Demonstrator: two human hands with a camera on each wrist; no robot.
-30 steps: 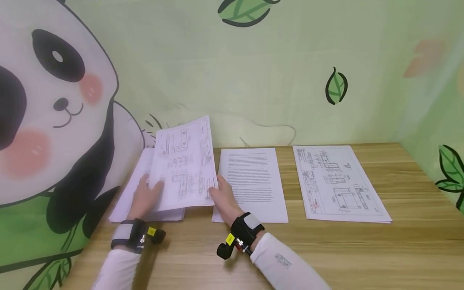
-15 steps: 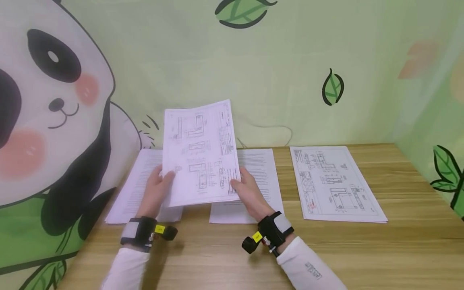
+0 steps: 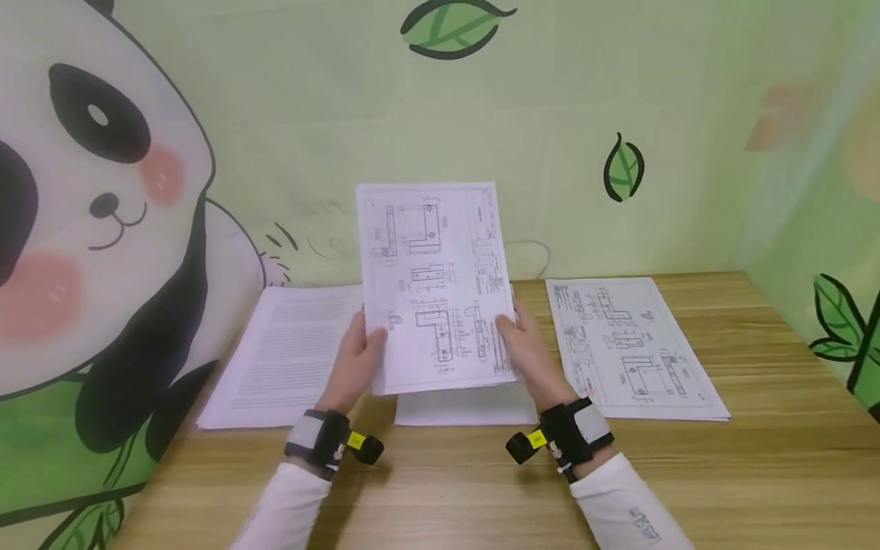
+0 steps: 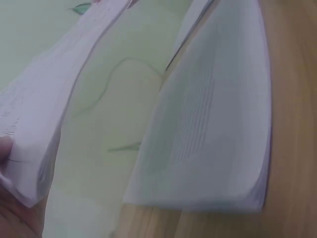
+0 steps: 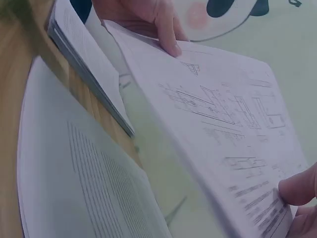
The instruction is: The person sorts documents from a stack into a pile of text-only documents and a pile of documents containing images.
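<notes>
Pinching its left edge, the left hand (image 3: pixel 354 363) is holding a white rectangular paper stack (image 3: pixel 429 294) with black technical drawings. The right hand (image 3: pixel 538 357) is pinching the right edge, and this stack is hanging above a white text-printed paper pile (image 3: pixel 467 409) on the brown wooden table (image 3: pixel 447 489).

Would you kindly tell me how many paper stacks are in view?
4: the held stack above the table; the left stack, middle stack (partly hidden) and right stack on it.
</notes>
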